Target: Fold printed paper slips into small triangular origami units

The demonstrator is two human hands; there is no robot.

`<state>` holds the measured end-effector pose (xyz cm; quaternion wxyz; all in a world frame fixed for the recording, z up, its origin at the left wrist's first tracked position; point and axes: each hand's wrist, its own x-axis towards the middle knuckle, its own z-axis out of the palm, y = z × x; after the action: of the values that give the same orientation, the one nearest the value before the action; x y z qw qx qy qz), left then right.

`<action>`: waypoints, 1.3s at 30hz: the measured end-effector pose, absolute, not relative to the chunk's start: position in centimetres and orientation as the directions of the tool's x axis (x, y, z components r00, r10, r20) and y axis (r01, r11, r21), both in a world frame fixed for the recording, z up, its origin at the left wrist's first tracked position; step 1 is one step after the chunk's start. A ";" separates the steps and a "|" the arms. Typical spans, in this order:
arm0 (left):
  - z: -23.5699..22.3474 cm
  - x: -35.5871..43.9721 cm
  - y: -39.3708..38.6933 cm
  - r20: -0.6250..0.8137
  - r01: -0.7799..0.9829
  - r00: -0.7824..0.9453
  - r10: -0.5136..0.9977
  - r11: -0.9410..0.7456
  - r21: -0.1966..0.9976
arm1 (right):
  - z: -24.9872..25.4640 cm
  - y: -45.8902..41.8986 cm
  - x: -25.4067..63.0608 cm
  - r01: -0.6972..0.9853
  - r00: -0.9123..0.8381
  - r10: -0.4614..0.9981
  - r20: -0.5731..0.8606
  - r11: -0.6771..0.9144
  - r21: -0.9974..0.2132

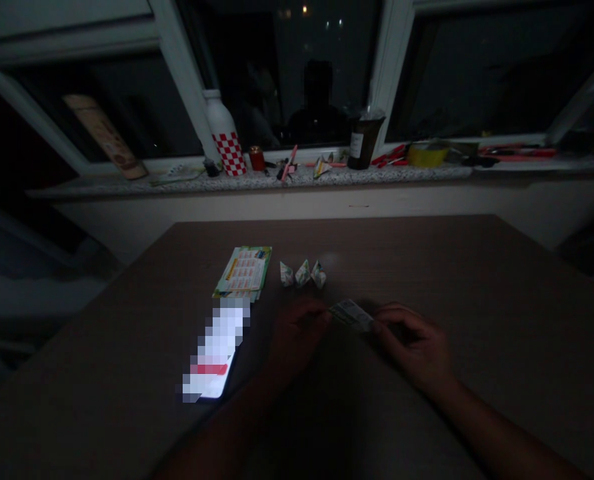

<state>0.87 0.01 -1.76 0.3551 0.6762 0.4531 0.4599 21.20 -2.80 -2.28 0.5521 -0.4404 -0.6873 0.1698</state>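
Note:
Both my hands rest low on a dark wooden table (477,300) and hold one small folded piece of printed paper (351,315) between them. My left hand (297,333) pinches its left end with fingers closed. My right hand (417,343) pinches its right end, fingers curled. Just beyond the paper stand three small folded paper pieces (303,273) in a row. The room is dim.
A lit phone (215,353) lies to the left of my left hand, with a stack of printed paper sheets (244,272) just beyond it. The windowsill (427,175) behind the table carries a red-checked white bottle (225,133), a dark cup (363,141), pens and small clutter.

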 end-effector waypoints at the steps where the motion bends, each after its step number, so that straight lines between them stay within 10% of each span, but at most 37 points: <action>1: -1.8 0.9 0.1 0.294 0.318 0.189 0.937 -0.341 0.885 | -2.3 -2.8 21.2 0.424 0.000 0.789 0.614 0.556 -0.715; 8: -1.7 0.8 -0.1 0.334 0.513 0.200 0.921 -0.389 0.765 | -2.2 -2.7 21.1 0.482 -0.121 0.740 0.662 0.627 -0.612; 39: -1.5 1.7 -1.1 0.611 0.391 0.522 0.595 -0.804 0.448 | -1.5 -2.7 20.9 0.414 -0.320 0.586 0.745 0.793 -0.446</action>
<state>1.66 -1.13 -1.52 0.1285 0.8628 0.2856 0.3967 20.91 -2.73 -1.54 0.4943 -0.3096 -0.8076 0.0869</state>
